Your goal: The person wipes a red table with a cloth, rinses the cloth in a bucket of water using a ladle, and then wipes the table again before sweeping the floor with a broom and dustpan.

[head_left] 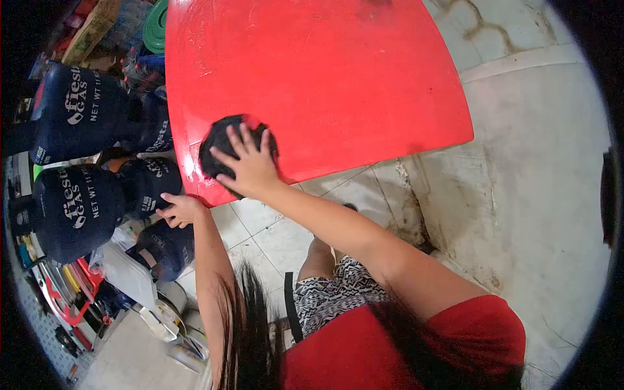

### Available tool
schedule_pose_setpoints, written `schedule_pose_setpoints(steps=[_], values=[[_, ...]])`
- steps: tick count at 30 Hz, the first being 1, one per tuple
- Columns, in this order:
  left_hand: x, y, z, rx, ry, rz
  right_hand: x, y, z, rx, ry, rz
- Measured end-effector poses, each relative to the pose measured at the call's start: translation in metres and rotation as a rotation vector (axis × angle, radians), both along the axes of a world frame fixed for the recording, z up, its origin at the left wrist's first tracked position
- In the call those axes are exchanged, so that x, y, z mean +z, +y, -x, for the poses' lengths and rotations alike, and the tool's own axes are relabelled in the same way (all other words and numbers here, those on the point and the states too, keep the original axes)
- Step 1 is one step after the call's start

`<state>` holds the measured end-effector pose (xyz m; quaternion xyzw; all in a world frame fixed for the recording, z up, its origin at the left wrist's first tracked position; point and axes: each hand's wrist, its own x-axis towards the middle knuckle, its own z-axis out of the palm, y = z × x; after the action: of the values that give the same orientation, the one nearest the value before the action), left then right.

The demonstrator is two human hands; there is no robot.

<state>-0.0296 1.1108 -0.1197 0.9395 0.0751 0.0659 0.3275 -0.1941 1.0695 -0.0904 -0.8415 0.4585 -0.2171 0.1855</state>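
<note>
My right hand [250, 166] lies with fingers spread on a bunched black cloth [214, 140], pressing it against the red tabletop [325, 84] near its corner. Wet, shiny streaks show on the red surface around the cloth. At that same near left corner, my left hand [180, 210] is right at the table's edge, its fingers apart and pointing left toward the dark blue gas cylinders. Nothing shows inside the left hand.
Several dark blue gas cylinders [78, 201] stand close along the left. Below them are a white plastic container [127, 266] and red-handled tools [62, 292]. A stained pale wall [520, 162] rises on the right. White floor tiles [253, 221] lie under the table.
</note>
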Motion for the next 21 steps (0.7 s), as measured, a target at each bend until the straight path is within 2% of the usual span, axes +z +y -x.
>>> schedule_pose_setpoints(steps=[2, 5, 8, 11, 15, 17, 19, 20, 21], values=[[0.004, 0.000, 0.003, -0.033, -0.011, 0.018, -0.004, 0.001, 0.002, 0.094, -0.012, 0.028], [-0.002, 0.003, 0.000, -0.049, -0.025, -0.018, -0.005, 0.005, 0.056, 0.154, 0.059, 0.002], [0.008, -0.001, 0.011, -0.050, -0.026, -0.026, -0.001, 0.001, 0.147, -0.126, 0.209, 0.021], [-0.004, 0.001, 0.002, -0.022, -0.058, -0.080, -0.003, -0.014, 0.259, -0.423, 0.427, 0.038], [-0.005, 0.000, 0.001, -0.024, -0.052, -0.147, -0.026, -0.034, 0.389, -0.735, 0.558, 0.091], [-0.001, -0.004, 0.008, -0.009, -0.038, -0.173, -0.032, -0.054, 0.430, -0.854, 0.522, 0.009], [0.000, -0.008, 0.009, 0.005, -0.017, -0.195, -0.069, -0.085, 0.475, -0.873, 0.703, 0.075], [-0.004, -0.007, 0.008, 0.000, -0.038, -0.226, -0.036, -0.104, 0.443, -1.143, 0.498, -0.167], [-0.007, -0.007, 0.006, -0.005, -0.057, -0.254, -0.030, -0.120, 0.421, -1.150, 0.496, -0.164]])
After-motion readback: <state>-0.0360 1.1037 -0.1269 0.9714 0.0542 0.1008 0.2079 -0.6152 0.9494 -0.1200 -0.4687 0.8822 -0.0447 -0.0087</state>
